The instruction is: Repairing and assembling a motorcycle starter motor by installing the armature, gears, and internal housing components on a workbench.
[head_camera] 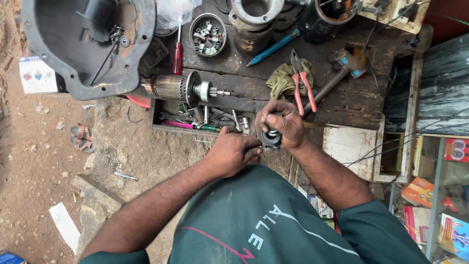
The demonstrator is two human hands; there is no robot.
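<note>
The right hand (281, 124) curls tight around a small dark round motor part (271, 139), held just off the workbench (342, 102) edge. The left hand (232, 154) pinches at the part's side — fingertips together, touching it — above the open tool drawer (195, 120).

Outdoor daylight, soft, no hard shadows. Ground: bare reddish-brown dirt floor (34, 161) strewn with pebbles and paper scraps. Centre: dark, oil-stained wooden plank workbench (254, 85). Right edge: pale metal-framed shelf unit (436, 195) stacked with colourful cardboard boxes.
</note>
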